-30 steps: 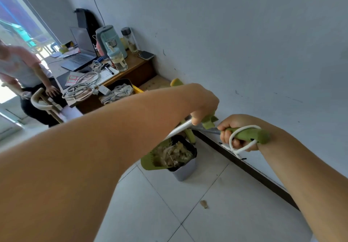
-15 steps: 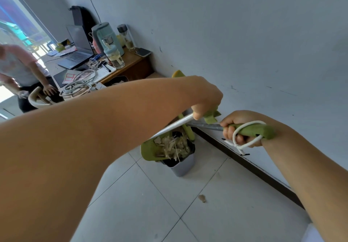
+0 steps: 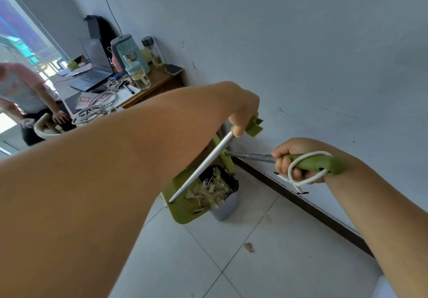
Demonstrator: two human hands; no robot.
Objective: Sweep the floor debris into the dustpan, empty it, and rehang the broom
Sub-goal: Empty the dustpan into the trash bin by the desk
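The left hand (image 3: 243,112) reaches forward across the view, its grip curled round the top of the dustpan handle (image 3: 203,165), a metal pole capped with a green plastic end that sticks out past the knuckles. The pole slants down and away to the green dustpan (image 3: 183,209), which is tilted over the rim of a small grey bin (image 3: 225,207) lined with a black bag; pale shavings and scraps of debris (image 3: 208,193) lie heaped on the pan's edge and in the mouth of the bin. The right hand (image 3: 294,158) holds the broom handle (image 3: 310,162), its grip wrapped round the green end piece, with a white cord loop (image 3: 305,177) hanging across the fingers. From that end piece a thin metal shaft runs left toward the bin, and a green part of the broom (image 3: 225,156) shows behind the dustpan pole, against the wall. The bin stands on the white tiled floor (image 3: 266,263), close to the dark skirting at the foot of the wall. One small brown scrap (image 3: 249,247) lies on a tile nearer the camera, well apart from the bin. At the back left, a wooden desk (image 3: 159,82) carries a laptop (image 3: 95,70), a pale green kettle (image 3: 129,52), a clear bottle (image 3: 139,75), a phone (image 3: 173,68) and a tangle of white cables (image 3: 97,107). Another person (image 3: 25,93) stands at the far left, one hand resting on a chair back.
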